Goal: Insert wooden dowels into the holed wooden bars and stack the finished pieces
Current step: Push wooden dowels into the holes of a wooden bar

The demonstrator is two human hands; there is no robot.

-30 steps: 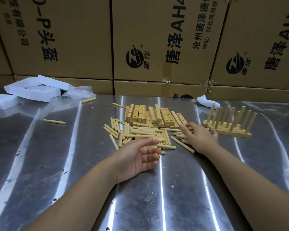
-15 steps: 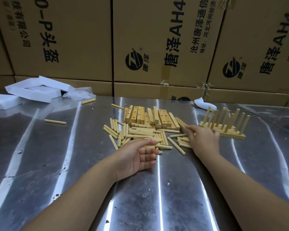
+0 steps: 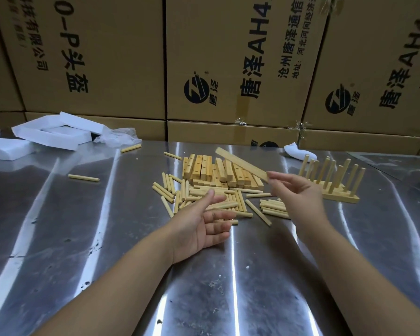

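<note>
Right hand [image 3: 298, 192] is up off the tabletop [image 3: 58, 238], right of centre, thumb and fingertips pinching the near end of a wooden bar [image 3: 240, 162]. The bar is in the air, slanting away toward the upper left, with its far end above the heap of holed bars [image 3: 204, 168] in the middle of the frame. From this angle its holes don't show.

Left hand [image 3: 201, 229] sits just below centre, palm turned up, fingers loose and lightly curled, thumb pointing away. Nothing in it. Its fingertips are right at the near edge of the loose dowels [image 3: 180, 192], which are scattered in front of the heap and spread across toward the right wrist.

To the right, just past the right hand, are the finished pieces [image 3: 342, 197]: a flat base on the tabletop with dowels standing up out of it, leaning slightly. How many bars make up that base I can't tell.

Three stray dowels lie well apart from the pile: one at mid left [image 3: 83, 177], one further back [image 3: 131, 148], one just behind the heap [image 3: 172, 155]. White foam pieces [image 3: 54, 134] sit upper left, and cardboard boxes [image 3: 228, 57] printed in black wall off the back.
</note>
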